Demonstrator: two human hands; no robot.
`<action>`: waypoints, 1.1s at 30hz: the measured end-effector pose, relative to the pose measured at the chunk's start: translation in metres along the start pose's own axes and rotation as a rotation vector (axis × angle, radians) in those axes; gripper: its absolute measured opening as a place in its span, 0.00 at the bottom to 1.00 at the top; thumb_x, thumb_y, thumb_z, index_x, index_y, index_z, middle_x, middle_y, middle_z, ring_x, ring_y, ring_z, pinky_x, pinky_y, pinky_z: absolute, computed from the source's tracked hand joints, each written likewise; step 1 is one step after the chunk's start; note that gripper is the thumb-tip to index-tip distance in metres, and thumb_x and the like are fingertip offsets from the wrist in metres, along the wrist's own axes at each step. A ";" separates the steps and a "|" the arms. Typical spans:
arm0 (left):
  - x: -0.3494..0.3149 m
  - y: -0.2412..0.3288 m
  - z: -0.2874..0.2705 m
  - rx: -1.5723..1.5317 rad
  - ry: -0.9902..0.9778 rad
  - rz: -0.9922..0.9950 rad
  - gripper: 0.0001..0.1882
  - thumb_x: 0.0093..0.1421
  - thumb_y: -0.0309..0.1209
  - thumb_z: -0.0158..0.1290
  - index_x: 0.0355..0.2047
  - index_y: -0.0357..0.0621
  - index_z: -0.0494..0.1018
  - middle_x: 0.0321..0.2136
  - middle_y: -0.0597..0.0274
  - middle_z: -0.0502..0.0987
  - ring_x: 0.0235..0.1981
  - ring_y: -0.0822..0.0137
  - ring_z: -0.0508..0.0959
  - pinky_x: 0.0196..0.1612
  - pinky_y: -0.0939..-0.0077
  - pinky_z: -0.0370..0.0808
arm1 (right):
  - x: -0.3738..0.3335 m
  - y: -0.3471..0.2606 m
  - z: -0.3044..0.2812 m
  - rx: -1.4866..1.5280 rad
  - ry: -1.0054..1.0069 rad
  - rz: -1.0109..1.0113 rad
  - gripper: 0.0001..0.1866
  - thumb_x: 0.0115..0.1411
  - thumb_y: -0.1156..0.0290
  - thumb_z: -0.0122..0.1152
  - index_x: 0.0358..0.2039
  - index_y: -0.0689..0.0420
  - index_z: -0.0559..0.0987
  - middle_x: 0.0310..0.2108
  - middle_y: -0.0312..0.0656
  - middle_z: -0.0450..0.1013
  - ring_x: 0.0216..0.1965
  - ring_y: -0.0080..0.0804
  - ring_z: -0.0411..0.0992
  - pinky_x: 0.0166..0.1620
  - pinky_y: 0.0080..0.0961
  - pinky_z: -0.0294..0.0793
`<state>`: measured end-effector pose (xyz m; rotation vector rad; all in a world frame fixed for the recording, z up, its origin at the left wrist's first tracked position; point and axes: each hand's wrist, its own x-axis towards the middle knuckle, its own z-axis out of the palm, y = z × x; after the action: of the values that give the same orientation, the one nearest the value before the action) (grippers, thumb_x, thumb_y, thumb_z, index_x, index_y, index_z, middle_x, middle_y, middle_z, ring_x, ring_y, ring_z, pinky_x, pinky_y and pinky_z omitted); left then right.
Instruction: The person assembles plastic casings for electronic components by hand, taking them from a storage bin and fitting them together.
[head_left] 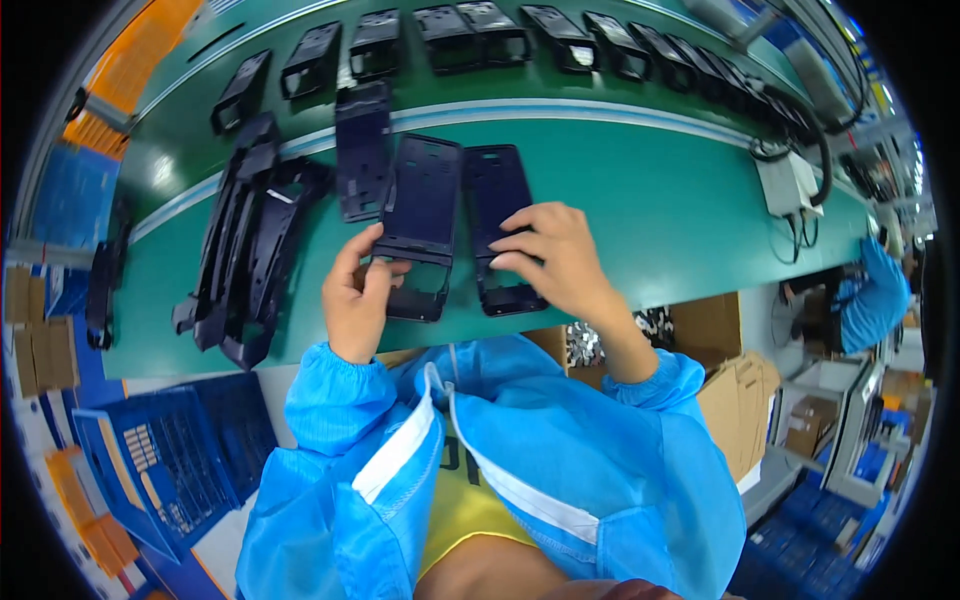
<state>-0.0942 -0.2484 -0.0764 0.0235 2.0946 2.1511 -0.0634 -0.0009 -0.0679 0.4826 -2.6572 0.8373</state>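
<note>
My left hand (360,292) grips the lower left edge of a black plastic frame (424,195), which has a wide panel above and a rectangular opening at its lower end. To the right lies a similar black frame (497,185), tilted slightly. My right hand (560,258) is over the right side of that second frame, fingers apart and curved, fingertips at its surface; whether they touch it I cannot tell. Another dark flat frame (362,150) lies behind and left of the held one, partly overlapped by it.
Long black plastic parts (250,240) are piled on the green table (640,200) at left. Behind, a row of black housings (445,38) stands on a green belt. A white box with cables (788,184) sits at right. Below the edge are an open carton (708,330) and blue bins (170,450).
</note>
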 end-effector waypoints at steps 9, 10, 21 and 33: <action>-0.007 -0.048 0.047 0.201 0.010 0.154 0.19 0.63 0.24 0.39 0.54 0.41 0.66 0.49 0.55 0.72 0.47 0.62 0.73 0.51 0.72 0.68 | -0.014 0.024 -0.003 0.269 0.067 0.240 0.07 0.48 0.65 0.66 0.26 0.54 0.82 0.33 0.36 0.78 0.43 0.36 0.72 0.48 0.32 0.66; -0.006 -0.047 0.053 0.280 0.028 0.208 0.18 0.63 0.25 0.39 0.54 0.41 0.66 0.49 0.53 0.72 0.50 0.58 0.72 0.54 0.70 0.66 | -0.015 0.025 -0.007 0.309 0.085 0.305 0.07 0.48 0.66 0.66 0.26 0.55 0.82 0.33 0.37 0.78 0.43 0.36 0.73 0.50 0.33 0.67; -0.013 -0.039 0.089 0.660 -0.002 0.403 0.15 0.64 0.30 0.40 0.49 0.48 0.70 0.41 0.57 0.74 0.45 0.57 0.71 0.49 0.62 0.59 | -0.020 0.043 -0.044 -0.179 0.102 0.211 0.04 0.54 0.73 0.58 0.24 0.56 0.79 0.30 0.37 0.78 0.41 0.33 0.76 0.57 0.41 0.64; 0.017 -0.062 0.104 0.388 0.221 0.230 0.17 0.66 0.34 0.38 0.54 0.48 0.65 0.50 0.55 0.69 0.52 0.56 0.67 0.56 0.59 0.56 | -0.037 0.053 -0.051 -0.354 0.131 0.292 0.04 0.53 0.72 0.58 0.22 0.52 0.79 0.28 0.31 0.75 0.37 0.29 0.74 0.56 0.42 0.64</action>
<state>-0.0948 -0.1417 -0.1366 0.0730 2.7316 1.8953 -0.0415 0.0785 -0.0687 -0.0465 -2.7051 0.4339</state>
